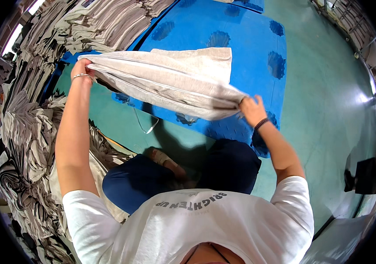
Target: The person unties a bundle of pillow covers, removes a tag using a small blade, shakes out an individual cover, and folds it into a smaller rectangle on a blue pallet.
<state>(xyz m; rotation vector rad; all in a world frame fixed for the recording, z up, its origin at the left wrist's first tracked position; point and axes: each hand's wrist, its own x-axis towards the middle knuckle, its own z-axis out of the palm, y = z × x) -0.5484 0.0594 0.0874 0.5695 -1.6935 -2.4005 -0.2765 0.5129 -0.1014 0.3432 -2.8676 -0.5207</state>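
A light grey folded cloth piece [175, 81] is stretched in the air in front of me. My left hand [81, 68], with a thin bracelet at the wrist, grips its left end up high. My right hand [252, 110], with a dark band at the wrist, grips its right end lower down. The cloth hangs above a blue plastic pallet [245, 48] on the green floor. I sit on the floor in dark blue trousers with my knees bent.
Stacks of grey folded cloth [104, 22] lie at the top left. A loose heap of grey and dark patterned cloth [25, 149] runs down my left side. A white cord [146, 125] lies on the green floor [329, 114]. A dark object [368, 176] stands at the right.
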